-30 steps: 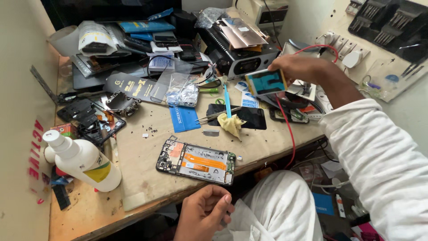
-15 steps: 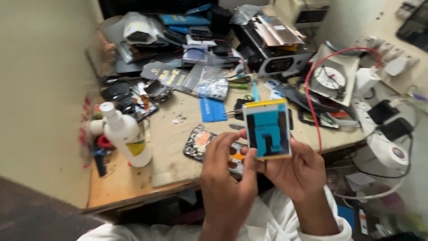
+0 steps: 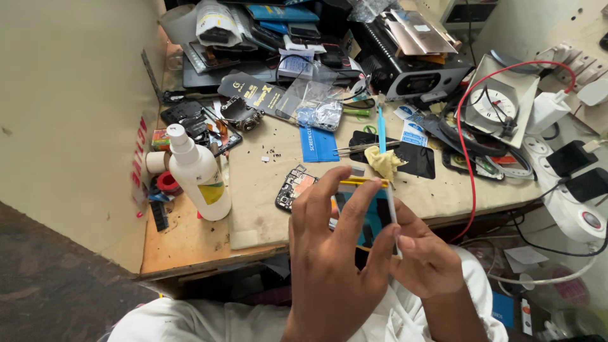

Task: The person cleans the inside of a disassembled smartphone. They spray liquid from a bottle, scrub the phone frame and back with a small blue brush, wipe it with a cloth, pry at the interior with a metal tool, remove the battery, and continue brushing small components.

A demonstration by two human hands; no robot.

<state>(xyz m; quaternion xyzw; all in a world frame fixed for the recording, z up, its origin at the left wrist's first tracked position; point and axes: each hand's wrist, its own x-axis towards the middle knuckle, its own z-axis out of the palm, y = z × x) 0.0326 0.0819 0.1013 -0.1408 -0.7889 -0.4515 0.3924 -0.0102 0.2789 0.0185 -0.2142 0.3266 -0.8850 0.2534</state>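
Note:
My left hand and my right hand both grip a small flat packet with a yellow top edge and a blue front, held upright just in front of the bench edge. The left fingers cover most of its face; the right fingers pinch its right edge. Behind the packet an opened phone lies with its orange and black insides up, partly hidden by my left hand. A yellow cloth lies on a black phone beyond it.
A white squeeze bottle stands at the left of the wooden bench. A blue card, tweezers, phone parts and packets crowd the back. A black machine, a red wire and a power strip sit at the right.
My right hand fetched the packet from the bench's right side to in front of me and my left hand joined it. Now the left fingers spread over its face; the view has shifted.

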